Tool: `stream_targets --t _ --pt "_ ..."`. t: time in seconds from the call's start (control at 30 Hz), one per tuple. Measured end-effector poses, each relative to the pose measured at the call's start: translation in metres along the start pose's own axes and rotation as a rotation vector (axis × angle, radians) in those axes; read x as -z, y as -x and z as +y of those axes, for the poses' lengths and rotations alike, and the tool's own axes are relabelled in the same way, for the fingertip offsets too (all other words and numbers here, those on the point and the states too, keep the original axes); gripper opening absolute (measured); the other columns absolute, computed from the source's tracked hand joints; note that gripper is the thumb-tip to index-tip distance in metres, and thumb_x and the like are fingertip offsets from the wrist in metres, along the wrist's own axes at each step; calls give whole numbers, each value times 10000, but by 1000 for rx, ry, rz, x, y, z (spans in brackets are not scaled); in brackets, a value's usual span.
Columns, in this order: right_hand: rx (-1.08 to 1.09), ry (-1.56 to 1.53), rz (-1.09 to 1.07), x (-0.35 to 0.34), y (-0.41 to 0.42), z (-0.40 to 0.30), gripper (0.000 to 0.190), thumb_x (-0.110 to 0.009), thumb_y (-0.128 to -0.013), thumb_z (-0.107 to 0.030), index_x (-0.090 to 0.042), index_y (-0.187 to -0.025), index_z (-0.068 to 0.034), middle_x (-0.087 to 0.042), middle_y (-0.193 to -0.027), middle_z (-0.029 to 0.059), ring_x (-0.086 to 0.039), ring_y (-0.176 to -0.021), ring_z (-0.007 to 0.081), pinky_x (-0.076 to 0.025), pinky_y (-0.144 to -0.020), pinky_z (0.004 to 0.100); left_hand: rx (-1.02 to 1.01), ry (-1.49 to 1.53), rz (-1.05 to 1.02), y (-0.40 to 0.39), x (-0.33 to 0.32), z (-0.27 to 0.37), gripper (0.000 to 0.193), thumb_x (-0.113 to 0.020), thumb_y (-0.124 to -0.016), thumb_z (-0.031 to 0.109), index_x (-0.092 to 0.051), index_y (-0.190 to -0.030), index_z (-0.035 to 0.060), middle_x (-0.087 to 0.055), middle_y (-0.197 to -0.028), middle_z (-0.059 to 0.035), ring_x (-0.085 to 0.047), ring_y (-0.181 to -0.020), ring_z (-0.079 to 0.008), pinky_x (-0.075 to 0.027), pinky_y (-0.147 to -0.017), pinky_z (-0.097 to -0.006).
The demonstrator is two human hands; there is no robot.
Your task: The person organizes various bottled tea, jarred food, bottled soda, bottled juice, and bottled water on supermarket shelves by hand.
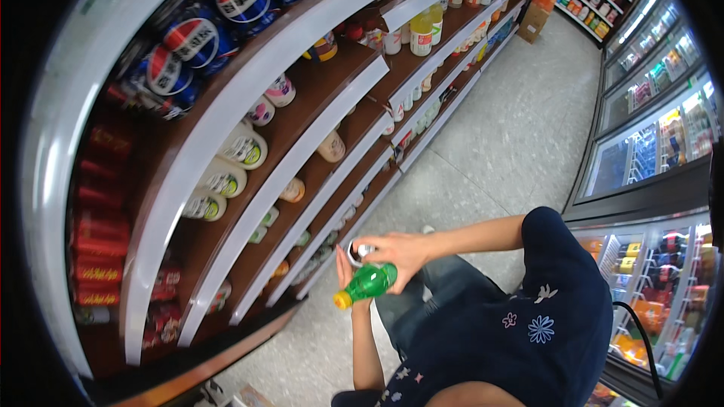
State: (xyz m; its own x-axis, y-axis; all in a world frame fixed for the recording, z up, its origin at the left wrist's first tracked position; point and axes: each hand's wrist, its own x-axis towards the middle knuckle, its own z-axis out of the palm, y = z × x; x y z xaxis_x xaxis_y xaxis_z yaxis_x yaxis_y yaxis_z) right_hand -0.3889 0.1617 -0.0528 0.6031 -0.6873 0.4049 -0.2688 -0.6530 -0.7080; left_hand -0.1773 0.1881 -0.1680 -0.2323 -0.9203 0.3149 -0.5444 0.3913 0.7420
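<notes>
My right hand (403, 255) grips a green plastic bottle (367, 282) with a yellow cap (342, 299). The bottle lies tilted, its cap pointing to the lower left of the view. Close against it is my left hand (342, 269), partly hidden behind the bottle, with some fingers standing out straight. Between the two hands shows a small round white-and-dark object (357, 253); what it is cannot be made out. Both hands are in front of my bent legs (464, 277), low beside the drink shelves (317, 116).
Large Pepsi bottles (195, 42) stand on the top shelf, with white-capped drink bottles (243, 147) below. Red packs (102, 237) sit at the left. Glass-door coolers (633, 164) line the right. Grey floor (452, 141) runs between, toward cartons (534, 20) at the far end.
</notes>
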Motion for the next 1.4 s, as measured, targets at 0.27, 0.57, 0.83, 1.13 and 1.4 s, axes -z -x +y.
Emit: stream_targets --t 0.27,0.57,0.83,1.13,1.4 --pt "117 -91 -16 -87 19 136 543 -768 -516 -265 -571 -957 -17 -435 -1242 210 -597 -926 404 -520 -757 433 94 61 85 11 -95 -151 694 -679 -864 133 -331 -1451 6 -527 -1345 -170 -529 -1211 -270 -401 -1036 -361" --pt "289 20 36 -139 25 267 597 -832 -513 -227 -595 -1026 -36 -346 -1373 218 -630 -904 326 -544 -754 388 107 431 353 -39 -149 -233 578 -671 -866 101 -435 -1383 -9 -607 -1202 -121 -564 -1094 -193 -418 -967 -303" --pt "298 208 320 -177 69 343 729 -888 -412 -315 -619 -1042 -67 -558 -1071 96 -572 -937 291 -462 -827 387 -21 436 533 -34 -138 -256 287 -653 -910 136 -574 -1120 -42 -622 -910 -56 -619 -656 -127 -491 -605 -238" --pt "439 492 785 -155 -6 411 666 -857 -553 -304 -596 -1110 -48 -599 -1041 125 -549 -973 330 -443 -859 417 66 323 444 -80 -121 -256 589 -701 -874 224 -474 -1332 -67 -659 -905 -83 -608 -622 -113 -495 -555 -233" --pt "-203 375 690 -151 -100 457 745 -808 -647 -504 -561 -1132 5 -645 -1000 230 -621 -990 382 -485 -860 449 107 465 455 -120 -129 -273 627 -717 -857 260 -475 -1327 -76 -667 -920 -103 -619 -588 -146 -500 -522 -256"
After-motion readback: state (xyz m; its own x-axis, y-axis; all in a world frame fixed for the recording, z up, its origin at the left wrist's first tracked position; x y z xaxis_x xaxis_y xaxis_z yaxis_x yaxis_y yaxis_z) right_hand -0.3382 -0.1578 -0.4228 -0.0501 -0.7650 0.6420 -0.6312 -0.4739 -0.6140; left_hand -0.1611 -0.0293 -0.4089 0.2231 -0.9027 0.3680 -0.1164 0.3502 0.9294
